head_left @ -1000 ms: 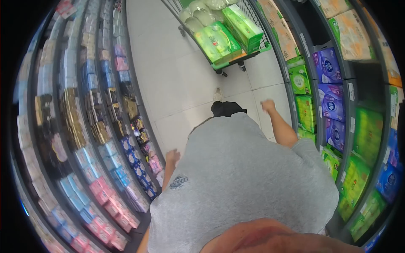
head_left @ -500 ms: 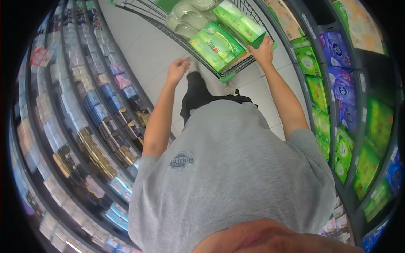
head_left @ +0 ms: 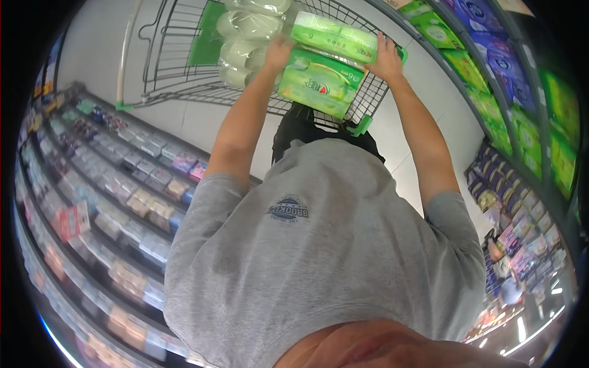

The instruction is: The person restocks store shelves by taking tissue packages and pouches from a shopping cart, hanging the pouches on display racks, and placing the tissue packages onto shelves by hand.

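Note:
A long green tissue pack (head_left: 334, 38) lies in the far part of the shopping cart (head_left: 184, 61), and a wider green tissue pack (head_left: 322, 83) sits on the near side of it. My right hand (head_left: 386, 60) grips the right end of the long pack. At its left end is my left hand (head_left: 279, 54), closed against the corner where both packs meet; its fingertips are partly hidden. Left of that hand, several pale rounded items in clear plastic wrap (head_left: 245, 27) fill the middle of the cart.
Shelves of small packaged goods (head_left: 129, 196) run along the left. On the right, a shelf holds green tissue packs (head_left: 469, 73) and purple packs (head_left: 506, 61). Floor tiles (head_left: 408, 141) show beside the cart. A person (head_left: 506, 276) stands in the distance, lower right.
My left hand has moved from beside the cart to the left end of the long pack. The cart and my body have turned relative to the shelves. My right hand stays at the pack's right end.

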